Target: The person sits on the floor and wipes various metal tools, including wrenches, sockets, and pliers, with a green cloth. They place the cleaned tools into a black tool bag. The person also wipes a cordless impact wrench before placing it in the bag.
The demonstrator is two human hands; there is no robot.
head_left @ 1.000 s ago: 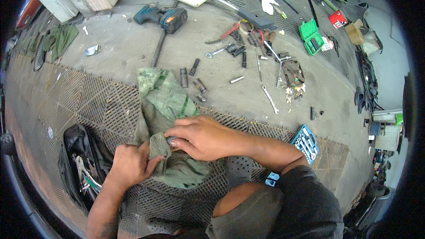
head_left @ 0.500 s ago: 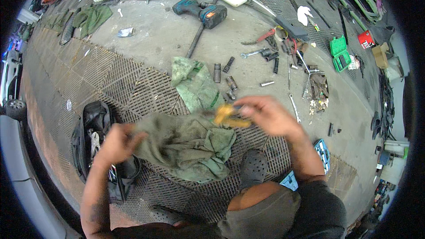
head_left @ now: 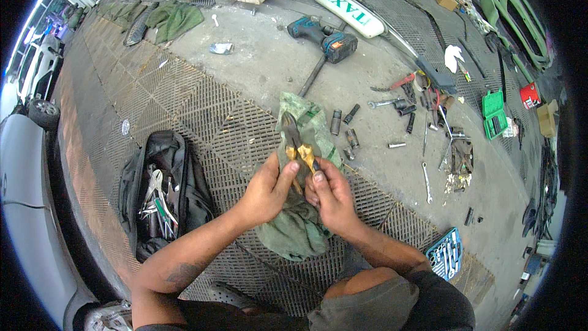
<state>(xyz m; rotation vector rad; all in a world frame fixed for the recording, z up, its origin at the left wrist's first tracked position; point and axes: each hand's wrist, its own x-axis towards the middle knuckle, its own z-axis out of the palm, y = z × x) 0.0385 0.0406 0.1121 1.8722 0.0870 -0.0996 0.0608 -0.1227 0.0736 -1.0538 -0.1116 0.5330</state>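
Observation:
Both hands are closed on a pair of pliers [head_left: 291, 130] with dark jaws and worn yellow handles, held in front of me with the jaws pointing away. My left hand [head_left: 268, 189] grips one handle, thumb laid along it. The other handle sits in my right hand [head_left: 332, 197]. A dark green cloth [head_left: 295, 231] hangs beneath and between the hands; whether the fingers also pinch it is hidden. Behind the pliers, a paler green rag [head_left: 316, 129] lies on the floor.
On the left sits an open black tool bag [head_left: 195, 190] with locking pliers inside. A cordless impact wrench [head_left: 323, 38], sockets [head_left: 336, 121] and a combination wrench [head_left: 427, 182] lie ahead and right. A blue wrench case [head_left: 445, 254] is near my right elbow.
The pliers have come from the right into the middle, and both hands now hold them. My left hand has moved right from the cloth's left side. The view has shifted.

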